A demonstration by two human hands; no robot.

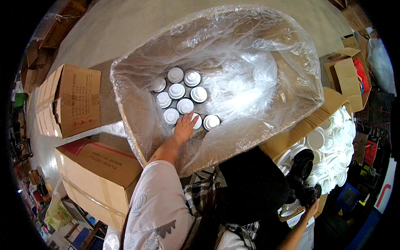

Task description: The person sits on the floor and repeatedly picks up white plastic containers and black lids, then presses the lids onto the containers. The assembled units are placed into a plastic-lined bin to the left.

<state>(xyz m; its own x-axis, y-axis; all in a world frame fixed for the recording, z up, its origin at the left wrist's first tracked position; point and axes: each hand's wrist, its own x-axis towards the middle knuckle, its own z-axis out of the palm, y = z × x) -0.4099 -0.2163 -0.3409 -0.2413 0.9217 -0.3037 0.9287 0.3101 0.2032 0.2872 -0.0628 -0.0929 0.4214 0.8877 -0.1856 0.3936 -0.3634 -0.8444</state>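
In a large carton lined with clear plastic film [287, 62], several round containers with stepped white tops [176, 91] stand upright, close together at the left. My left hand [184, 128] reaches in over their near edge, fingers spread, touching one white top [195, 121]. To its right stands another white-topped container [211, 122]. At the lower right, my right hand [310, 209] has its fingers closed on a black object [310, 195], whose kind I cannot make out. Beside it, another black shape [301, 163] overlaps a carton heaped with round white plastic lids [329, 148].
Two closed brown cartons stand at the left, one farther off [81, 100] and one nearer [93, 166]. An opened carton [345, 79] with something red inside is at the far right. The lined carton's raised walls surround the containers. My dark-clothed leg [254, 183] borders its near side.
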